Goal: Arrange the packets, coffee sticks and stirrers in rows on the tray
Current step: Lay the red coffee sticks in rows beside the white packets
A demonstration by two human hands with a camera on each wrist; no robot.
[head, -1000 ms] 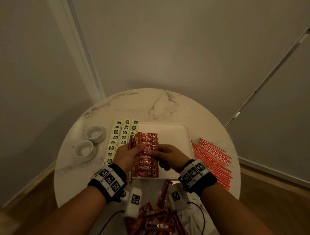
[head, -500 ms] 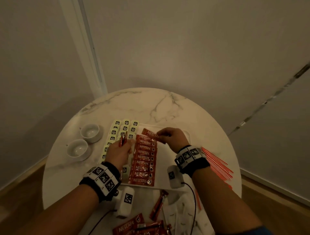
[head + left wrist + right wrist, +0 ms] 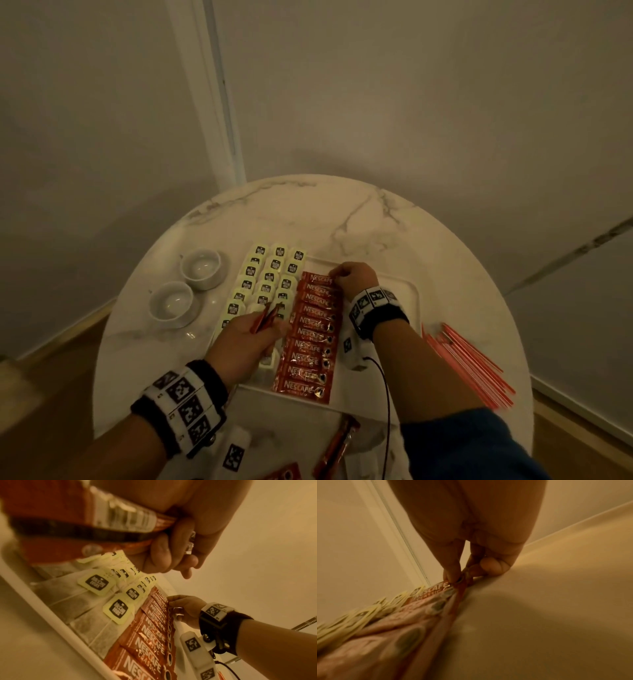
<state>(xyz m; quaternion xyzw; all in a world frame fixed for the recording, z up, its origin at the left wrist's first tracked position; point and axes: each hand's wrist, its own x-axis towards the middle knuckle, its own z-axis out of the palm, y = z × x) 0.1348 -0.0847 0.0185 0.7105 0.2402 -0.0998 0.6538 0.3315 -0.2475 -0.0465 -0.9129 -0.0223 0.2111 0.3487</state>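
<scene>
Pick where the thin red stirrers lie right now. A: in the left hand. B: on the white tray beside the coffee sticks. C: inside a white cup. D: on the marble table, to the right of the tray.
D: the thin red stirrers lie fanned on the round marble table, outside the rectangular white tray's right edge.

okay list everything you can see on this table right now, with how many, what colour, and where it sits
tea bags: three columns, exact count unclear, pale yellow tags, tray's left part
coffee sticks in row: about ten, red, tray's middle
tray: one, white, table centre
loose coffee sticks: several, red, table's near edge
stirrers: many, red, right of tray
cups: two, white, left of tray
left hand: grips spare coffee sticks
right hand: pinches farthest stick
</scene>
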